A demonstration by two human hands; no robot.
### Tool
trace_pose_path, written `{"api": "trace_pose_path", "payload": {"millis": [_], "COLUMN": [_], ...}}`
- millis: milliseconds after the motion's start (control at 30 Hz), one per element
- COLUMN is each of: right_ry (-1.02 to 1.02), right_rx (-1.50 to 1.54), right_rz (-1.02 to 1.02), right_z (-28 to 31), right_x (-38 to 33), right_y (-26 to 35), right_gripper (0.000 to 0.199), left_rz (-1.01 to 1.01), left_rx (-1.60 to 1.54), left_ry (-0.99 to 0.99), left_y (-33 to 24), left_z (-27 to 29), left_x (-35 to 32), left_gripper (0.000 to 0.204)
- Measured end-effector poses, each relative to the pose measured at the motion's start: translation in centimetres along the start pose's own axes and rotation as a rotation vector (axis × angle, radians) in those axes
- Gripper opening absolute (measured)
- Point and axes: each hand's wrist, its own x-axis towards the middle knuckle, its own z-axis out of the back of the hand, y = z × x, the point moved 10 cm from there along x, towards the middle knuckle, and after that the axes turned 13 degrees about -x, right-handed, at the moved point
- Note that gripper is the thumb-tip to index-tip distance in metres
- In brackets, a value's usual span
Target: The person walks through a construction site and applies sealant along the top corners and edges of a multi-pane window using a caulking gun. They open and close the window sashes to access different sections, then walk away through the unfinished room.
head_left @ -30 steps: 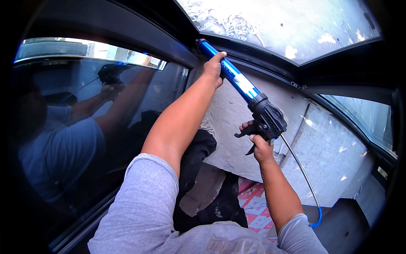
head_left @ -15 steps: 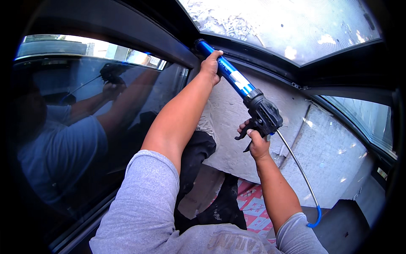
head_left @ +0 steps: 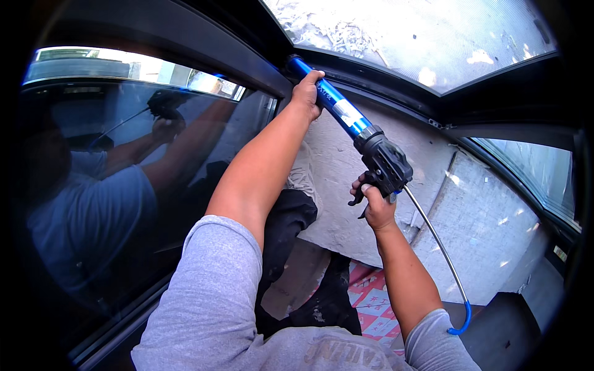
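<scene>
A caulking gun (head_left: pixel 361 127) with a shiny blue barrel and a black trigger body is held across the upper middle of the head view. My left hand (head_left: pixel 307 94) is wrapped round the barrel near its front end. My right hand (head_left: pixel 376 204) grips the black handle, fingers about the trigger, which they partly hide. From the back of the gun a bent metal rod (head_left: pixel 438 242) with a blue hooked end runs down past my right forearm. The gun's front tip lies at the corner of the dark window frame (head_left: pixel 282 69); whether it touches is too dark to tell.
On the left, a dark glass pane (head_left: pixel 124 185) reflects my arms and the gun. An opened window sash with mesh (head_left: pixel 408 43) is at the top, its hinge (head_left: pixel 435 123) at the frame. Pale boards (head_left: pixel 482 216) and red-and-white printed sheeting (head_left: pixel 374 303) lie below.
The gun's rear has shifted very slightly left and down, along with my left hand's small shift left. Both hands keep their hold.
</scene>
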Motion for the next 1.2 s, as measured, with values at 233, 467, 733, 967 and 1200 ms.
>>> {"api": "trace_pose_path", "payload": {"millis": [233, 467, 733, 967, 1200], "right_ry": [0.011, 0.016, 0.032, 0.025, 0.032], "right_rx": [-0.08, -0.138, -0.155, -0.119, -0.12], "right_rz": [-0.042, 0.014, 0.032, 0.002, -0.022], "right_z": [1.0, 1.5, 1.7, 1.8, 2.0], "right_x": [0.8, 0.7, 1.1, 1.4, 1.4], "right_y": [1.6, 5.2, 4.2, 2.5, 2.2], "right_gripper": [0.023, 0.021, 0.022, 0.022, 0.023], "left_rz": [0.007, 0.032, 0.013, 0.002, -0.027], "left_rx": [-0.082, -0.159, -0.152, -0.11, -0.114], "left_ry": [0.0, -0.009, -0.02, 0.034, -0.031], "left_y": [0.1, 0.0, 0.2, -0.1, -0.5], "left_z": [-0.1, -1.2, -0.5, -0.7, -0.5], "left_x": [0.1, -0.2, 0.6, 1.0, 0.0], "left_gripper": [0.047, 0.052, 0.05, 0.051, 0.046]}}
